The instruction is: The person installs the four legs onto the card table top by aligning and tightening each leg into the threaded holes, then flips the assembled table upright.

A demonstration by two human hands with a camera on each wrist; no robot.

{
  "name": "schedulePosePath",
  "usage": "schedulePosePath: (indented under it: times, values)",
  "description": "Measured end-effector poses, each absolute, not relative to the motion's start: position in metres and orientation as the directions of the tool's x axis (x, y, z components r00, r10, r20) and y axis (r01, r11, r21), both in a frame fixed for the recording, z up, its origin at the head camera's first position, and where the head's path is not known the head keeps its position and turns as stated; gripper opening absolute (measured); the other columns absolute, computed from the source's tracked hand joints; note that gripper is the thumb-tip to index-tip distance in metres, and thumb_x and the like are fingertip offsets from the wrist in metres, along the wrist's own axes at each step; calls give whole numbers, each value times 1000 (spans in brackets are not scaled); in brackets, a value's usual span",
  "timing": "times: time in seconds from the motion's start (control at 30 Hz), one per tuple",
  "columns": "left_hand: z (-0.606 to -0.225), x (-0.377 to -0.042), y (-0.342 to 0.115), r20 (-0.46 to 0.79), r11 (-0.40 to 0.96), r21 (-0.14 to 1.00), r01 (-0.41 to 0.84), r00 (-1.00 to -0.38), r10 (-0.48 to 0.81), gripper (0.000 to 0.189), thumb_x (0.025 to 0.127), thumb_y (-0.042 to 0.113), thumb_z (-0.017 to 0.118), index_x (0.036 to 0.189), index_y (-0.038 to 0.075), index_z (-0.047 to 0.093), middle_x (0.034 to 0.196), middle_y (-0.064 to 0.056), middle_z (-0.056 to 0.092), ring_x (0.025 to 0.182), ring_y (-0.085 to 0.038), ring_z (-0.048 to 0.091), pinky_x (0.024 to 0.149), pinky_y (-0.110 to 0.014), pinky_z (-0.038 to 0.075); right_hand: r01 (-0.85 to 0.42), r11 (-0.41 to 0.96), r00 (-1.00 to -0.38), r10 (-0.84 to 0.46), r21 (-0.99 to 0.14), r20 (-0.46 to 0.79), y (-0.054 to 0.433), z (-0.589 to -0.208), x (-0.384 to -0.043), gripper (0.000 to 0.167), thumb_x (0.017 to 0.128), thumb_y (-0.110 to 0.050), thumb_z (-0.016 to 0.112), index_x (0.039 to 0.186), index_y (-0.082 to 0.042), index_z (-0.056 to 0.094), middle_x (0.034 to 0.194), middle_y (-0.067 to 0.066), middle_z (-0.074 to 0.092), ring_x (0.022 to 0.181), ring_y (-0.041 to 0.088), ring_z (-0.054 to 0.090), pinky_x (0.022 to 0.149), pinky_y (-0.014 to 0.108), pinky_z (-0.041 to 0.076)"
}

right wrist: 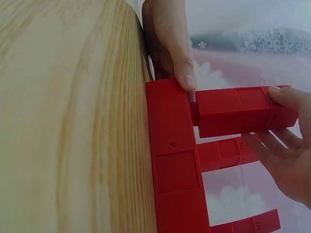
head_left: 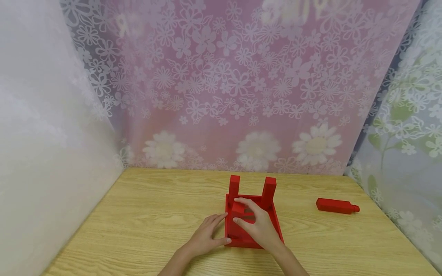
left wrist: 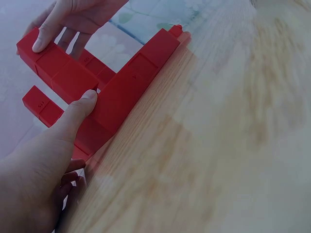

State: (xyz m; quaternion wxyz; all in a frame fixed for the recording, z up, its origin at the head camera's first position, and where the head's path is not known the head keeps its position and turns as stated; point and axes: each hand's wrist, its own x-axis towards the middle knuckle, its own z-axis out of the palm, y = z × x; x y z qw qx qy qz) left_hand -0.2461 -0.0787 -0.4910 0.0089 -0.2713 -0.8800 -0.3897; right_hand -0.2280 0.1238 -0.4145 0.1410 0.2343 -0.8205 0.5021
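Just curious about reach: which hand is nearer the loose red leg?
Right. The right hand grips another red leg, left of the loose red leg; the left hand is farther left, touching the red base.

Clock read from the person's side, base at centre.
Base [right wrist: 175,126]: one, red, square, shallow, laid hollow side up; outer wall carries a recessed rectangle; left hand [head_left: 204,238] touches its 7 o'clock corner.
Far-left leg [head_left: 234,186]: red, square-sectioned, upright at 11 o'clock.
Far-right leg [head_left: 269,191]: matching, upright at 1 o'clock.
Gripped leg [right wrist: 238,111]: matching, upright at 7 o'clock, thumb and fingers of the right hand [head_left: 259,225] about its upper part; stub partly visible between leg and rim.
Loose leg [head_left: 334,206]: on its side, 3 o'clock, well apart from the base, knobbed end pointing to 3 o'clock.
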Motion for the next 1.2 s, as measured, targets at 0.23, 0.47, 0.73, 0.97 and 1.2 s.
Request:
schedulePosePath:
  times: [0.23, 0.47, 0.73, 0.97, 1.2]
  values:
    - [-493, -247, -79, 237, 544, 678, 495, -847, 476, 73, 82, 56, 58, 143, 23, 34, 138, -10, 36, 127, -29, 29, 94, -57, 31, -595, 354, -802, -311, -721, 509, 127, -415, -229, 42, 83, -17, 70, 123, -23, 58, 108, -12, 57, 93, 12, 51, 76, 43, 49]
    - [-494, -247, -79, 222, 548, 686, 479, -855, 469, 75, 81, 58, 58, 143, 23, 34, 139, -9, 36, 129, -28, 27, 95, -56, 30, -592, 238, -781, -404, -770, 476, 129, -414, -228, 33, 98, -13, 43, 130, -16, 51, 127, -1, 51, 119, 19, 43, 93, 46, 38]
    - [-494, -247, -78, 211, 553, 686, 472, -857, 470, 75, 81, 59, 57, 143, 24, 33, 139, -8, 35, 128, -27, 28, 95, -55, 31, -535, 101, -783, -432, -839, 447, 128, -413, -229, 32, 98, -8, 40, 129, -8, 50, 129, 6, 50, 117, 19, 43, 92, 34, 38]
    - [-496, -249, -78, 217, 560, 677, 478, -856, 469, 75, 81, 60, 57, 143, 25, 33, 139, -6, 36, 128, -27, 28, 95, -55, 31, -502, 67, -814, -375, -862, 444, 127, -415, -229, 30, 94, -9, 52, 123, -4, 52, 124, 16, 52, 115, 23, 47, 91, 33, 41]
    - [-498, -250, -79, 210, 555, 686, 470, -859, 467, 75, 80, 61, 56, 143, 28, 33, 139, -6, 35, 128, -26, 28, 95, -55, 31, -463, 250, -883, -209, -850, 420, 122, -417, -228, 33, 82, -23, 71, 112, -14, 58, 111, -5, 57, 105, 16, 52, 91, 41, 41]
